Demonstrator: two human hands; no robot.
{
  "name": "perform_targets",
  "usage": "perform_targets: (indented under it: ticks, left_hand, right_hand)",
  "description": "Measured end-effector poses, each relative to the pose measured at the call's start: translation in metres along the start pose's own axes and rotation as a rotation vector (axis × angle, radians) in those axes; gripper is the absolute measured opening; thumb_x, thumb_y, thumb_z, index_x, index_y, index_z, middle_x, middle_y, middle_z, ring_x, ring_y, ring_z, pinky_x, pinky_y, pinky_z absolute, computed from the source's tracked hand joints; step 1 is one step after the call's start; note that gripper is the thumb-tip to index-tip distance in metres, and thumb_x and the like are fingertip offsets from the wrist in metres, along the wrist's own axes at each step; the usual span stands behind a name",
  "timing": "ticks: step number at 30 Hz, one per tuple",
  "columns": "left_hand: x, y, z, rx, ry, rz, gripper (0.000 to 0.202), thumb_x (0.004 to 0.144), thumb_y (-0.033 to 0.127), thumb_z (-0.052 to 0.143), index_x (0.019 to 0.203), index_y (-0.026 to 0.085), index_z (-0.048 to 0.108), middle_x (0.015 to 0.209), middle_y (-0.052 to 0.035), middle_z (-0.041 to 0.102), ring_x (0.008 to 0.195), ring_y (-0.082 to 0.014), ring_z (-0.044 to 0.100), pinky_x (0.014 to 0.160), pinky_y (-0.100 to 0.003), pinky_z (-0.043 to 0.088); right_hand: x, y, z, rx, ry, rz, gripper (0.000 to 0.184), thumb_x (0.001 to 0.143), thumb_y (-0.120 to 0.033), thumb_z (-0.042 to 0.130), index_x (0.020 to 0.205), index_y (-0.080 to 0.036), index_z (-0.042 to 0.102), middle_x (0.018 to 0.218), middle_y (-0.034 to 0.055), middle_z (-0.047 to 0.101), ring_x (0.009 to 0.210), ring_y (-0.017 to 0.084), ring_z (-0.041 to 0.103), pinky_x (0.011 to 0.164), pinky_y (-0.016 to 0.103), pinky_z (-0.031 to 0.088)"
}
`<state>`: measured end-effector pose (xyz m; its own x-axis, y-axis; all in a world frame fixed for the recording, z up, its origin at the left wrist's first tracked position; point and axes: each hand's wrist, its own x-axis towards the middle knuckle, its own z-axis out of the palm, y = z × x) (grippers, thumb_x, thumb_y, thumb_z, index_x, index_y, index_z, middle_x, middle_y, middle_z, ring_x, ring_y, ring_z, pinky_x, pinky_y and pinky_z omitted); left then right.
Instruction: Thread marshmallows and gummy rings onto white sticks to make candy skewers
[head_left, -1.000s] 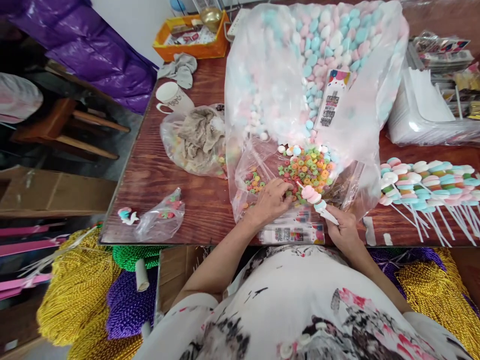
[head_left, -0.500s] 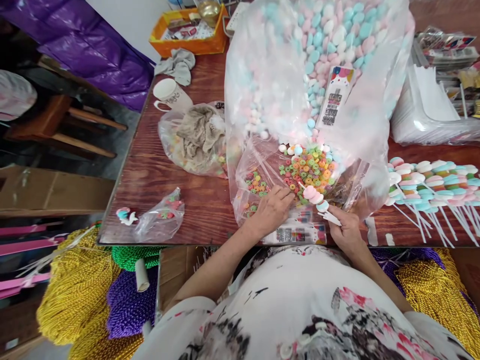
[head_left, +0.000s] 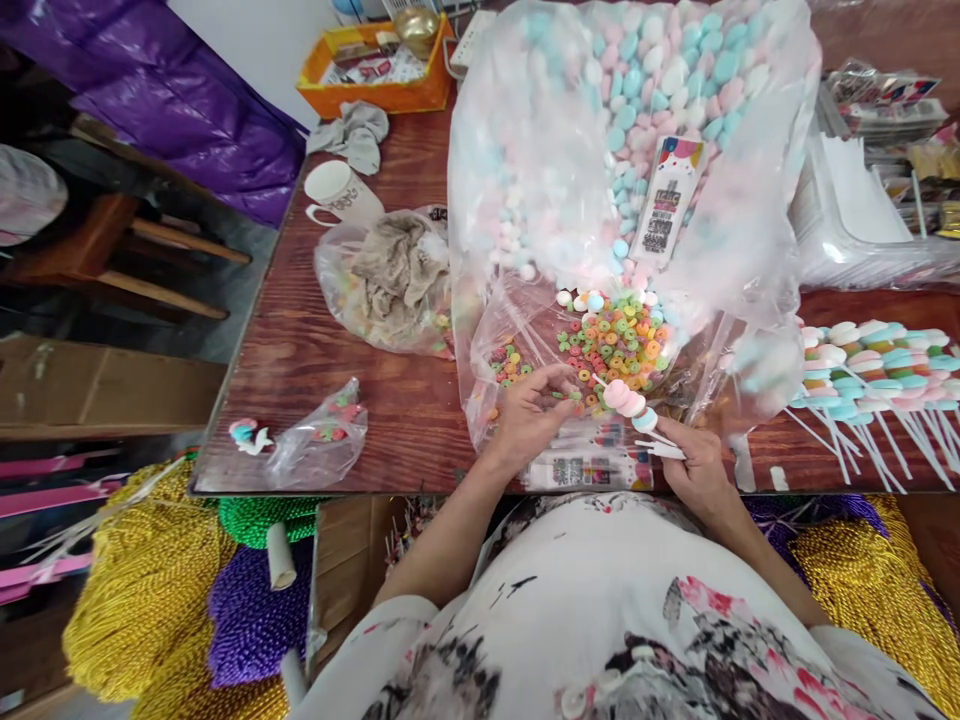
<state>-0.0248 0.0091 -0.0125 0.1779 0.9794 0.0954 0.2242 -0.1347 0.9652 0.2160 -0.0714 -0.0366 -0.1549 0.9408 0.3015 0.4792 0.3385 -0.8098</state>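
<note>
My right hand (head_left: 701,462) is closed round white sticks. One of them is threaded with pink, white and blue marshmallows (head_left: 628,403), and its bare tip points up and left. My left hand (head_left: 529,415) is beside that tip, its thumb and fingers curled round small green gummy rings (head_left: 573,396); how many is unclear. Just beyond both hands lies a pile of orange, green and red gummy rings (head_left: 619,340) on clear plastic. Behind it a big clear bag (head_left: 540,130) holds pink, white and blue marshmallows, with a printed label (head_left: 670,200) on top.
Finished marshmallow skewers (head_left: 877,365) lie in a row at the right, below a clear plastic tub (head_left: 847,245). Left of the bag are a cloth (head_left: 401,265), a mug (head_left: 341,190) and an orange tray (head_left: 375,95). Printed labels (head_left: 589,470) lie at the table's front edge.
My left hand has drawn back slightly from the gummy ring pile, its fingers lifted and curled. My right hand still holds the skewer, shifted slightly right.
</note>
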Motion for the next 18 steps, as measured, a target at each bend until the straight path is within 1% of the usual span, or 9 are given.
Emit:
perform_targets:
  ticks: [2,3,6,9,11,13,15,16,18]
  left_hand:
    - [-0.001,0.005,-0.004,-0.229,0.054,-0.099,0.04,0.07,0.02,0.079,0.109,0.02,0.068,0.08,0.0002,0.067,0.074,-0.0134,0.066,0.068,-0.027,0.055]
    - [-0.001,0.008,-0.007,-0.297,0.067,-0.116,0.04,0.067,0.02,0.082,0.105,0.02,0.07,0.079,0.0007,0.067,0.072,-0.0125,0.066,0.069,-0.026,0.055]
    - [0.0,0.014,-0.014,-0.332,0.079,-0.074,0.027,0.062,0.02,0.088,0.085,0.019,0.075,0.079,-0.0007,0.067,0.073,-0.0119,0.064,0.069,-0.025,0.054]
    - [-0.001,0.016,-0.017,-0.203,0.06,0.049,0.017,0.064,0.023,0.087,0.077,0.02,0.076,0.081,-0.0023,0.068,0.075,-0.013,0.064,0.069,-0.026,0.054]
    - [-0.004,0.014,-0.015,-0.03,0.052,0.176,0.011,0.072,0.023,0.082,0.081,0.022,0.076,0.082,-0.0023,0.068,0.075,-0.0133,0.064,0.069,-0.027,0.054]
    - [-0.007,0.011,-0.012,0.205,0.031,0.314,0.006,0.08,0.021,0.074,0.086,0.022,0.076,0.084,-0.0035,0.069,0.078,-0.0142,0.064,0.072,-0.029,0.054]
    - [-0.012,0.009,-0.007,0.399,0.012,0.421,0.012,0.086,0.017,0.065,0.09,0.021,0.075,0.088,-0.0059,0.069,0.084,-0.016,0.065,0.076,-0.032,0.055]
    - [-0.014,0.009,-0.005,0.452,0.011,0.458,0.014,0.087,0.015,0.063,0.092,0.021,0.075,0.09,-0.0071,0.069,0.087,-0.0171,0.064,0.079,-0.033,0.055]
    - [-0.016,0.008,-0.001,0.438,0.044,0.49,0.017,0.087,0.013,0.062,0.095,0.021,0.074,0.095,-0.0081,0.069,0.091,-0.0181,0.065,0.082,-0.035,0.055]
  right_hand:
    - [0.0,-0.004,-0.002,-0.009,-0.066,-0.009,0.058,0.071,-0.002,0.043,0.12,-0.02,0.067,0.104,0.0048,0.077,0.087,0.021,0.074,0.08,0.033,0.06]
    - [0.0,-0.006,-0.002,-0.017,-0.1,-0.015,0.059,0.07,-0.002,0.043,0.121,-0.02,0.067,0.105,0.0055,0.077,0.089,0.022,0.074,0.08,0.034,0.06]
    - [0.001,-0.009,-0.002,-0.048,-0.174,-0.011,0.059,0.069,-0.002,0.043,0.121,-0.019,0.066,0.107,0.0073,0.076,0.093,0.022,0.074,0.083,0.036,0.06]
    - [0.002,-0.009,0.0,-0.081,-0.194,0.015,0.058,0.069,-0.002,0.043,0.119,-0.019,0.067,0.109,0.0077,0.076,0.095,0.023,0.073,0.086,0.036,0.059]
    - [0.001,-0.009,0.0,-0.114,-0.201,0.02,0.058,0.068,-0.002,0.044,0.118,-0.019,0.068,0.107,0.0076,0.076,0.095,0.023,0.073,0.086,0.036,0.059]
    - [0.001,-0.009,0.002,-0.148,-0.214,0.01,0.055,0.068,-0.002,0.044,0.116,-0.018,0.068,0.104,0.0082,0.077,0.092,0.024,0.073,0.085,0.036,0.059]
    - [0.001,-0.012,0.004,-0.162,-0.208,-0.004,0.053,0.069,-0.002,0.045,0.114,-0.017,0.068,0.1,0.0091,0.077,0.088,0.024,0.073,0.082,0.036,0.059]
    - [0.002,-0.013,0.006,-0.154,-0.195,-0.009,0.053,0.069,-0.002,0.045,0.114,-0.017,0.068,0.099,0.0094,0.077,0.087,0.024,0.073,0.08,0.035,0.059]
    - [0.004,-0.016,0.009,-0.106,-0.151,-0.014,0.054,0.068,-0.002,0.045,0.115,-0.017,0.067,0.098,0.0085,0.077,0.085,0.023,0.073,0.077,0.033,0.058]
